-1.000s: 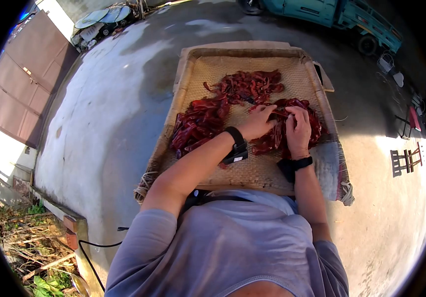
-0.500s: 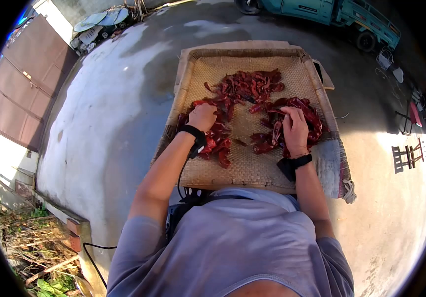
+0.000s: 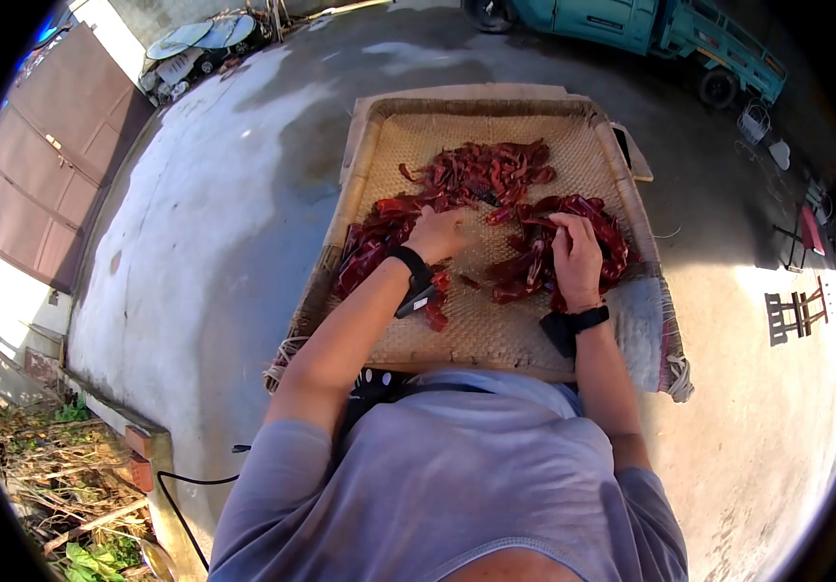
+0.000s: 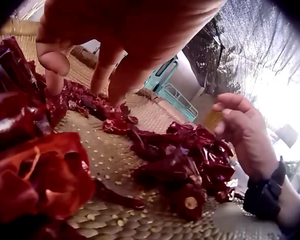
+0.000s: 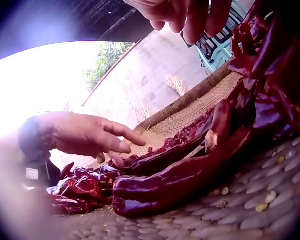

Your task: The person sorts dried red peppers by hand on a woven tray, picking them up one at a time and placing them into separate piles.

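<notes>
Dried red chili peppers lie in three heaps on a woven tray (image 3: 418, 344). My left hand (image 3: 437, 236) is over the inner edge of the left heap (image 3: 369, 254), fingers pointing toward the middle. From the right wrist view, this left hand (image 5: 85, 137) has loosely extended fingers and holds nothing visible. Beside the right heap (image 3: 607, 228), my right hand (image 3: 578, 260) hovers with softly bent fingers. The left wrist view shows that right hand (image 4: 247, 135) above the peppers, nothing between its fingers. A long whole chili (image 5: 170, 185) lies below it in the right wrist view.
A far heap of chili pieces (image 3: 495, 167) lies toward the tray's back. Pale seeds (image 5: 262, 206) are scattered over the weave. A grey cloth (image 3: 639, 325) covers the tray's near right corner. Farther off stand a teal truck (image 3: 602, 24) and small stools (image 3: 798, 310) on concrete.
My left hand went from the right heap to the left heap, then came partway back toward the middle. My right hand stayed by the right heap, lifting off the peppers slightly.
</notes>
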Demonstrator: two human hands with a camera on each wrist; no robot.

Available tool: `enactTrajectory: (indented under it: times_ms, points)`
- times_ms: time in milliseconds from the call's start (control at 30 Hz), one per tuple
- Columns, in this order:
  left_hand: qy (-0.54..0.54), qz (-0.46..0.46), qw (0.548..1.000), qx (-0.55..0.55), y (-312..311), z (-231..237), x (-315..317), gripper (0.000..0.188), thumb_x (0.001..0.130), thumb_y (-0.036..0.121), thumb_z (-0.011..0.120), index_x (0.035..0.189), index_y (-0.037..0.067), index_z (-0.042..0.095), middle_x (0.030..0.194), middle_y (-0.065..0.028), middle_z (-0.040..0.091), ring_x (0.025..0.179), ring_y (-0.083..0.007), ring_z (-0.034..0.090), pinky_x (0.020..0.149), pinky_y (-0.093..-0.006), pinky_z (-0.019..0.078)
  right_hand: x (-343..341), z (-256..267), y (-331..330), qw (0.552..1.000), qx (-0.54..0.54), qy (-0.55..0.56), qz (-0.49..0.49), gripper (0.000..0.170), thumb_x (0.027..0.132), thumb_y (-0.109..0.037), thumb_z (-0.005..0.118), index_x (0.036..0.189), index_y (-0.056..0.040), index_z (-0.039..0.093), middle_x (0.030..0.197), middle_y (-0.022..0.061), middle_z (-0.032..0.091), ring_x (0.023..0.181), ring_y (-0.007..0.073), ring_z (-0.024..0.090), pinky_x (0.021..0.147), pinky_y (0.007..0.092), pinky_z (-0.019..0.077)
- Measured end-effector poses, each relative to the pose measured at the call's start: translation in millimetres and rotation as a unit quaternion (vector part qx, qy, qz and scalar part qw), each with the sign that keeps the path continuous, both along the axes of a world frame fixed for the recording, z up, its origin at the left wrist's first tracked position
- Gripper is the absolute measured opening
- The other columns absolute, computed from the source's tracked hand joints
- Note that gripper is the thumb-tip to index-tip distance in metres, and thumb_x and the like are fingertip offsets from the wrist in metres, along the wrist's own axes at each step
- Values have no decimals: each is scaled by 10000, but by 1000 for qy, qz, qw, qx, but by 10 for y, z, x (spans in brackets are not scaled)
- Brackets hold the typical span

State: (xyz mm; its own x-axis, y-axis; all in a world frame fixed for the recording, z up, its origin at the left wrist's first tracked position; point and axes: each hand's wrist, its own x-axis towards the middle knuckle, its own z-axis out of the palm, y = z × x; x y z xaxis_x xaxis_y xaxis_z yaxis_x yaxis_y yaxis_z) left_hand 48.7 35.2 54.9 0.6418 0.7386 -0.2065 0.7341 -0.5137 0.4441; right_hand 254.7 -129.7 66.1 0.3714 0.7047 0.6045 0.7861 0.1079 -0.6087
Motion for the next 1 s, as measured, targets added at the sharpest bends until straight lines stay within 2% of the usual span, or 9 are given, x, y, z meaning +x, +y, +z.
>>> enactTrajectory:
  times_ms: [100, 200, 400, 533, 600, 733, 833, 900, 1000]
  points:
    - [40, -6, 998, -39, 173, -241, -57, 348, 889, 219, 679, 1154, -3, 640, 1043, -179, 648, 1006, -332, 572, 954, -462, 443, -9, -6, -2, 1000, -22, 11, 0, 210, 949, -57, 552, 1130, -124, 634, 1097, 47, 636, 904, 250, 657, 746, 338, 533]
    - [111, 36, 990, -75, 248, -273, -7, 315, 923, 235, 629, 1135, 4, 658, 1286, -178, 481, 1060, -365, 541, 915, -452, 494, -25, 18, -1, 999, -31, 19, 9, 217, 946, -55, 557, 1136, -126, 632, 1098, 45, 635, 908, 248, 660, 744, 337, 533]
    - [-34, -58, 995, 79, -77, -85, -58, 271, 910, 155, 607, 1122, -9, 650, 1261, -165, 487, 1053, -346, 551, 912, -440, 463, -27, 8, -1, 996, -78, -11, 39, 273, 926, -91, 614, 1191, -158, 622, 1198, 50, 600, 1005, 245, 635, 812, 355, 536]
    - [-134, -163, 977, -25, -353, 139, 141, 312, 896, 109, 612, 1182, -14, 633, 1282, -151, 490, 1177, -337, 498, 989, -415, 427, -128, 68, 52, 980, -44, -186, 51, 346, 886, -121, 669, 1225, -160, 611, 1306, 54, 552, 1126, 250, 573, 990, 391, 467]
    - [-155, -193, 968, -47, -507, 250, 197, 315, 898, 103, 601, 1193, -6, 629, 1289, -143, 491, 1198, -340, 497, 999, -426, 421, -123, 50, 53, 978, -52, -186, 84, 384, 854, -90, 681, 1227, -149, 615, 1228, 47, 613, 1106, 262, 561, 1012, 408, 416]
    - [-198, -169, 962, -78, -524, 326, 190, 315, 879, 129, 620, 1172, 14, 623, 1278, -149, 494, 1203, -336, 497, 988, -436, 428, -43, -79, 63, 983, -95, -134, 79, 294, 883, -74, 642, 1167, -151, 648, 1064, 43, 670, 1043, 264, 567, 964, 398, 419]
    - [-89, -107, 988, 71, -271, 399, 73, 314, 873, 156, 633, 1166, 43, 625, 1242, -141, 512, 1193, -342, 492, 988, -442, 429, 26, -46, 53, 980, -24, -195, -29, 210, 916, -127, 621, 1120, -158, 657, 983, 30, 665, 988, 249, 574, 990, 403, 394]
    - [-50, -5, 994, 99, 53, 299, -38, 307, 874, 152, 631, 1172, 79, 629, 1246, -141, 514, 1225, -336, 465, 1011, -437, 419, 71, -28, 19, 975, -23, -189, -117, 253, 922, -130, 606, 1171, -171, 631, 1088, 25, 641, 1067, 252, 545, 1040, 429, 350]
    - [33, 86, 987, 135, 368, 211, -197, 613, 856, 301, 693, 1390, 91, 478, 1354, -167, 482, 1313, -383, 398, 1068, -548, 301, 102, -63, 15, 969, -27, -144, -199, 324, 916, -135, 609, 1237, -174, 590, 1232, 41, 581, 1173, 280, 490, 1071, 447, 320]
